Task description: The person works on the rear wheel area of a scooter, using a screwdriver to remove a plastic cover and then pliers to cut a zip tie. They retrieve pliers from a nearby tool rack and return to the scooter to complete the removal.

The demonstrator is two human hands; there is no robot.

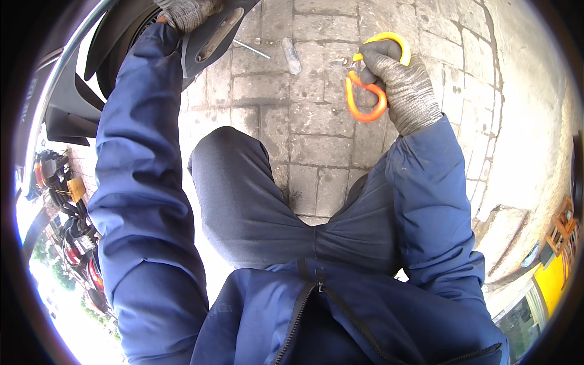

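My right hand [404, 82], in a grey knit glove with dark fingertips, is closed on a pair of pliers [367, 112]. Its handles are spread apart, one orange and one yellow, and the short metal jaws point left over the paving. At the top edge, my left hand [190, 14] wears a matching glove. It reaches to the dark part of a vehicle [213, 38] beside a wheel. The frame edge cuts off its fingers, so their grip is hidden.
A thin pale rod with a yellow end [252, 48] lies on the paving bricks [319, 128], near a grey oblong piece [291, 56]. My bent knees [231, 164] are below. Parked motorbikes [76, 234] stand at the left; a yellow object [552, 283] is at the lower right.
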